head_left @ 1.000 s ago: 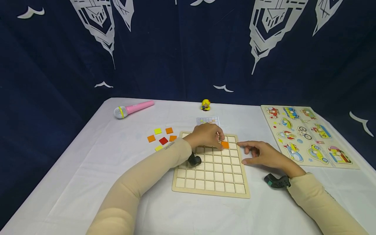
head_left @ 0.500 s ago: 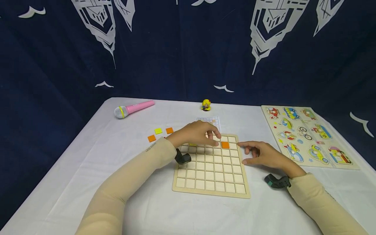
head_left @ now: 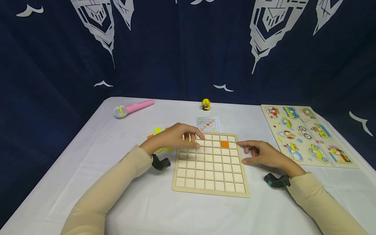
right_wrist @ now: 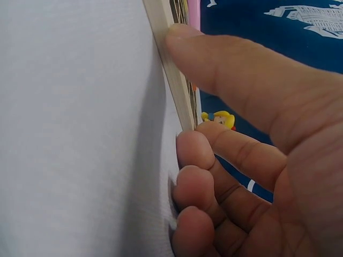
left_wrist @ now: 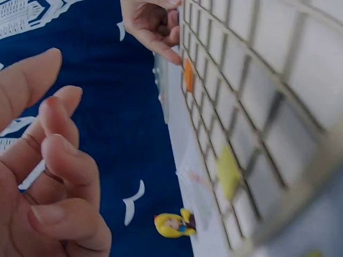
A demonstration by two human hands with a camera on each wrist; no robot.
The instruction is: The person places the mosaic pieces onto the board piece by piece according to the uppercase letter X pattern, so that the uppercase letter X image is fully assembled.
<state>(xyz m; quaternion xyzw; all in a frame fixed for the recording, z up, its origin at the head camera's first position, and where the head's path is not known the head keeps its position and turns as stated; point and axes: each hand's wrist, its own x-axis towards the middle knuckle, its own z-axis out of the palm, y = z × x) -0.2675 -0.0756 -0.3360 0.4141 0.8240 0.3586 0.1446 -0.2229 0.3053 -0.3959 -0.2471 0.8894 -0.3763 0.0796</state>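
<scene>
A wooden grid board (head_left: 209,168) lies on the white table. One orange square tile (head_left: 224,144) sits in a cell near its upper right corner. A yellow tile (left_wrist: 228,171) shows on the board in the left wrist view. My left hand (head_left: 176,136) is held over the board's upper left part, fingers loosely bent and holding nothing. Its thumb and index finger are apart. My right hand (head_left: 262,154) rests at the board's right edge, where thumb and index fingertip touch the rim. Loose tiles, among them a yellow tile (head_left: 157,130), lie left of the board, partly hidden by my left hand.
A printed colour grid card (head_left: 208,124) lies behind the board, with a small yellow-haired figurine (head_left: 205,104) farther back. The pink microphone (head_left: 135,108) is at the back left. A picture puzzle board (head_left: 305,137) lies at the right.
My left hand has moved left, away from the orange tile, which now lies uncovered in its cell. More of the card shows. My right hand has stayed at the board's edge.
</scene>
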